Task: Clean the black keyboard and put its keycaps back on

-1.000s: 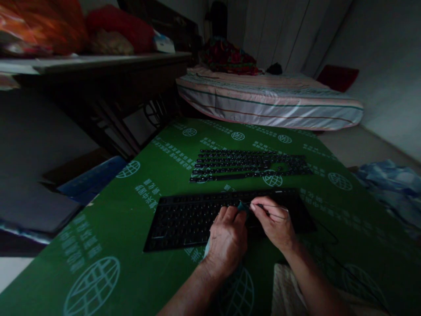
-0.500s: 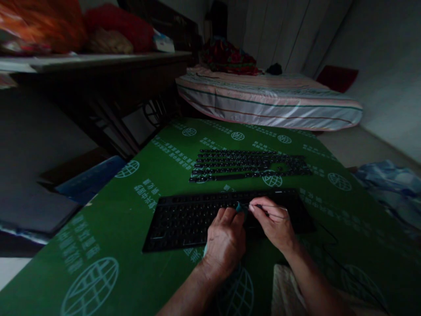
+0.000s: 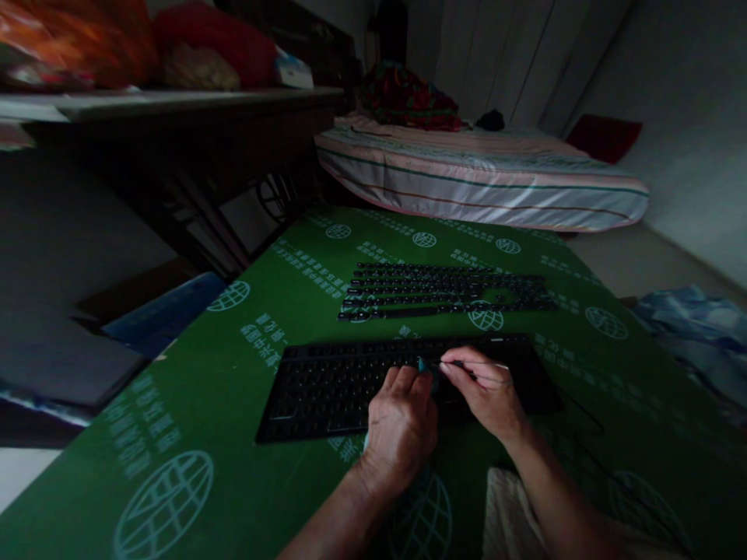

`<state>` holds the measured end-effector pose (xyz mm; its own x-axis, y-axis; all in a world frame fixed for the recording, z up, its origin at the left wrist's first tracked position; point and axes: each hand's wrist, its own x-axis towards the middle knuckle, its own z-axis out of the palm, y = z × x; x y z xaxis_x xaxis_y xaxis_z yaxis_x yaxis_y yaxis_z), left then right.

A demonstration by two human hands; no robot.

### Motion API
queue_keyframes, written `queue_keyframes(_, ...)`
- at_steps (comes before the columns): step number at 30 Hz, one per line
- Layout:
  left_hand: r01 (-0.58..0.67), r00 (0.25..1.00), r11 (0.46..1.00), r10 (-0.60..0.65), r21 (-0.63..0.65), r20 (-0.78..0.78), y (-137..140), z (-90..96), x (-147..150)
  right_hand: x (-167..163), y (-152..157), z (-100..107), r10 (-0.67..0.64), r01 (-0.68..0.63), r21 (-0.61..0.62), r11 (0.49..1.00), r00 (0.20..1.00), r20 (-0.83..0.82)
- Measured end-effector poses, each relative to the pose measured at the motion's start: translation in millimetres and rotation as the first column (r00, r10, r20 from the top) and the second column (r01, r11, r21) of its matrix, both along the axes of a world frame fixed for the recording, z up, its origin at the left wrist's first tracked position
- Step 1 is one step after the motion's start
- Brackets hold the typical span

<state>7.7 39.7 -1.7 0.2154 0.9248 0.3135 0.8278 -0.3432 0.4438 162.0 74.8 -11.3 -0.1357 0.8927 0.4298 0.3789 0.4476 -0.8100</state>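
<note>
A black keyboard (image 3: 327,389) with its keycaps off lies on the green table, its bare switch posts showing. My left hand (image 3: 402,420) rests over its middle, fingers closed on a teal cloth (image 3: 422,365), of which little shows. Just to the right, my right hand (image 3: 487,393) pinches a thin wire tool (image 3: 490,364). The tool's tip meets the cloth by my left fingertips, and its exact kind is unclear in the dim light. Behind the keyboard, black keycaps (image 3: 402,299) are laid out in keyboard-like rows.
The green table (image 3: 233,482) has a printed globe pattern. A cable (image 3: 583,412) trails off the keyboard's right side. Beige cloth (image 3: 505,513) lies under my right forearm. Beyond the table stands a bed (image 3: 467,175); a shelf with bags (image 3: 215,47) is at left.
My hands stay almost in place over the keyboard. The right hand and its wire tool have turned slightly, and the whole view has shifted a little.
</note>
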Motion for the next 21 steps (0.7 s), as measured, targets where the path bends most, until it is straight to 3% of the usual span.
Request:
queue_keyframes(14, -0.013, 1.0, 0.999, 0.013, -0.04, -0.005, -0.6, 4.7, -5.0, -4.2, 0.1, -1.9, -0.02, 0.02, 0.001, 1.0, 0.999, 0.026)
queue_keyframes(21, -0.052, 0.998, 0.998, 0.053, -0.031, 0.029, -0.5, 4.7, -7.7, -8.7, -1.8, -1.1, -0.006, 0.004, 0.056, 0.998, 0.999, 0.04)
